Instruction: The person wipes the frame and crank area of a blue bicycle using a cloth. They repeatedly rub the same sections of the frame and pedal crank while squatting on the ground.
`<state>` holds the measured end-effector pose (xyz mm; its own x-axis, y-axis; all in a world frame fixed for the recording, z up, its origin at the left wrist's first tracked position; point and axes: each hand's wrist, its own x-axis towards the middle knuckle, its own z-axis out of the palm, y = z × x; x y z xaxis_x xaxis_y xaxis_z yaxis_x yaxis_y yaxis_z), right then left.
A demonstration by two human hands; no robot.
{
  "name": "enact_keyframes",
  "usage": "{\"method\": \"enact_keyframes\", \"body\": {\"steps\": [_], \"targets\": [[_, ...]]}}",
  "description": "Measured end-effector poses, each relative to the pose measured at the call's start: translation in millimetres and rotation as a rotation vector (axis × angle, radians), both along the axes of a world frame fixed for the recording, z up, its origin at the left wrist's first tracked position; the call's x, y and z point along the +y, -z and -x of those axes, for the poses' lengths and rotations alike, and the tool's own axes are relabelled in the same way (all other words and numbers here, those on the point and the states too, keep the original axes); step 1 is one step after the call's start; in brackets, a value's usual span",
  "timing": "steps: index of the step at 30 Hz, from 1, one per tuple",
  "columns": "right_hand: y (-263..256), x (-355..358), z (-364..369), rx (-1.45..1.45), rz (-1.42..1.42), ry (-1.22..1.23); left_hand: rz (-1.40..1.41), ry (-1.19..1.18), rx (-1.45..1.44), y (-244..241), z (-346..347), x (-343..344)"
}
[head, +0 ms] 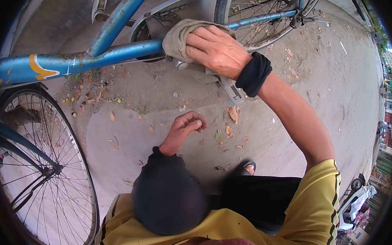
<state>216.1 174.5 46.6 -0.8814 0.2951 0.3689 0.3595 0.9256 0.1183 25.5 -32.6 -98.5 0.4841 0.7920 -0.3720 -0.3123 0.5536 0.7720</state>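
My right hand (216, 50) presses a crumpled grey-beige cloth (178, 38) around the lower frame tube of a blue bicycle, beside the crank. The painted blue tube (133, 52) shows rust spots and an orange-and-white decal. Below the cloth, a grey pedal (232, 94) sticks out from the crank arm, partly hidden by my hand. Behind the tube are the chainring and chain guard (154, 24). My left hand (186, 130) hangs lower, over the ground and apart from the bicycle. Its fingers are loosely curled, and nothing shows in them.
The front wheel (47, 168) stands at the left, the rear wheel (254, 19) at the top. Another pedal (99, 4) points away on the far side. Dry leaves (233, 114) and small fruits lie on the concrete ground. A parked white motor scooter (354, 207) stands at far right.
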Motion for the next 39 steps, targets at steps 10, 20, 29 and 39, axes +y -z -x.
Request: {"method": "enact_keyframes", "body": {"steps": [10,20,29,39], "targets": [[15,15,-47,0.035,-0.115,0.161,0.142,-0.126,-0.003,11,19,-17],[19,14,-20,0.059,-0.093,0.187,0.127,-0.082,-0.059,14,10,-6],[17,-48,13,0.603,0.830,0.280,0.225,-0.138,-0.126,30,12,-20],[33,-12,10,0.285,1.392,0.636,0.229,-0.118,-0.158,30,1,-15]]}}
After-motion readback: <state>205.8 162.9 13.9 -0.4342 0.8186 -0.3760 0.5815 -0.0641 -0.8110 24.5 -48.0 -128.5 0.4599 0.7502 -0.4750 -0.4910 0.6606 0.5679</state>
